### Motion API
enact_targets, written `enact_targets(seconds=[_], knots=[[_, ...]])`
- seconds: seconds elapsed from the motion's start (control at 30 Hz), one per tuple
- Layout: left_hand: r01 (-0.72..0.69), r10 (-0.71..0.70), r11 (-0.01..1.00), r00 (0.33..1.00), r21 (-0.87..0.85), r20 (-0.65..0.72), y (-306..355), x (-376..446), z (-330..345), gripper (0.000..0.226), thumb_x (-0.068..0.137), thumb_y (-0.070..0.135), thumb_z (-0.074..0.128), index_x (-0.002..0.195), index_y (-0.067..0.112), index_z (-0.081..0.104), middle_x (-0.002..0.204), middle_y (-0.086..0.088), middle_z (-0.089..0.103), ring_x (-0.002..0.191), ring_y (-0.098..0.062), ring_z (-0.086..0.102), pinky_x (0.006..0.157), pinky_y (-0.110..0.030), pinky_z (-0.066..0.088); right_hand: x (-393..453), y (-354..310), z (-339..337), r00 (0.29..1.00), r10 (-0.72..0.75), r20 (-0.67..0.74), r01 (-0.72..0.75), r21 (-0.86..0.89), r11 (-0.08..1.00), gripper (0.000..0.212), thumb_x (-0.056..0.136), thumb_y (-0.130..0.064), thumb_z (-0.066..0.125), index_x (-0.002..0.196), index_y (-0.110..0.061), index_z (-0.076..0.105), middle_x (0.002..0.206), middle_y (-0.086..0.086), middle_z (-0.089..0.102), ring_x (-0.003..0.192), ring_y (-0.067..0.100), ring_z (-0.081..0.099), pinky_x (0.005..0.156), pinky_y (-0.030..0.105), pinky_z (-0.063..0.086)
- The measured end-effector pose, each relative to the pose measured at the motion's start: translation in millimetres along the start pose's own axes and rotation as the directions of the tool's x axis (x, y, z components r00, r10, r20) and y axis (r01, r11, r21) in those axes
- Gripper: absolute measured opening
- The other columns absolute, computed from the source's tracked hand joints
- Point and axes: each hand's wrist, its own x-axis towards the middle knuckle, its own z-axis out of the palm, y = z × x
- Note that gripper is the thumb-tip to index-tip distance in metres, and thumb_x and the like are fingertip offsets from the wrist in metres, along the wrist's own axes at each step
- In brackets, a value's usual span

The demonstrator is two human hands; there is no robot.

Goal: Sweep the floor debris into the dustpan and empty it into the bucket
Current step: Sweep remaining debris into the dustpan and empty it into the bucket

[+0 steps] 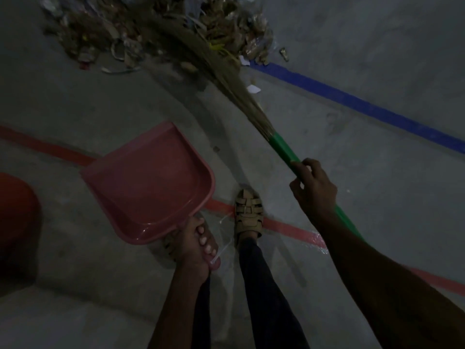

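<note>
A pile of dry leaves, paper scraps and wrappers (156,28) lies on the grey concrete floor at the top of the head view. A grass broom (226,79) with a green handle (284,149) reaches into the pile; its bristles are blurred. My right hand (313,190) grips the green handle. My left hand (195,248) holds the handle of a pink dustpan (151,182), which hangs above the floor with nothing in it, its mouth facing the pile. A red bucket (17,222) shows partly at the left edge.
A red floor line (284,227) runs under my sandalled feet (247,212). A blue line (352,102) crosses the upper right. A few paper bits (253,88) lie loose near the broom. Clear plastic film (224,238) lies by my feet.
</note>
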Motion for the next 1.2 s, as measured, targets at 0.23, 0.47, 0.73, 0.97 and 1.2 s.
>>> enact_targets(seconds=[0.23,0.47,0.73,0.97,1.2], knots=[[-0.005,0.004,1.000,0.999,0.021,0.034,-0.8,1.4,-9.9,0.033,0.092,0.011,0.046,0.060,0.015,0.037,0.039,0.003,0.032,0.026,-0.010,0.027,0.032,-0.016,0.023,-14.8,-11.0,6.9,0.971,0.217,-0.103,-0.205,0.117,0.972,0.048,0.087,-0.014,0.067,0.133,-0.016,0.050,0.128,0.007,0.048,0.085,0.015,0.056,0.054,0.031,0.046],[0.031,-0.031,0.999,0.998,-0.012,0.045,-1.2,4.5,-35.2,0.051,0.094,0.013,0.044,0.044,0.022,0.043,0.037,0.005,0.032,0.024,-0.009,0.027,0.030,-0.014,0.023,-2.0,-19.0,15.2,0.852,0.515,-0.096,-0.490,0.201,0.848,0.055,0.087,-0.018,0.062,0.139,-0.014,0.046,0.128,0.008,0.045,0.091,0.021,0.054,0.066,0.032,0.046],[0.047,-0.046,0.999,0.997,-0.016,0.064,1.8,10.0,-64.1,0.035,0.092,0.014,0.046,0.058,0.019,0.037,0.039,0.005,0.031,0.026,-0.010,0.026,0.031,-0.014,0.023,-0.7,-49.4,29.3,0.717,0.673,0.179,-0.696,0.144,0.703,0.046,0.092,-0.021,0.061,0.134,-0.004,0.049,0.126,0.014,0.045,0.087,0.023,0.053,0.073,0.032,0.042],[0.043,-0.043,0.999,0.999,0.010,0.021,17.6,0.1,-63.7,0.037,0.095,0.013,0.043,0.060,0.018,0.035,0.037,0.006,0.030,0.024,-0.008,0.026,0.032,-0.011,0.023,4.4,-109.1,47.5,0.864,0.438,0.251,-0.497,0.275,0.823,0.056,0.086,-0.025,0.066,0.138,-0.009,0.052,0.121,0.011,0.050,0.093,0.024,0.056,0.076,0.035,0.049],[0.027,-0.027,0.999,0.999,0.022,-0.023,30.2,-1.3,-61.5,0.035,0.094,0.014,0.047,0.062,0.018,0.034,0.037,0.006,0.030,0.025,-0.008,0.026,0.033,-0.012,0.023,-21.6,-127.0,40.4,0.824,0.563,-0.060,-0.477,0.463,0.747,0.052,0.083,-0.017,0.072,0.132,-0.005,0.058,0.121,0.009,0.055,0.095,0.006,0.048,0.076,0.023,0.041]])
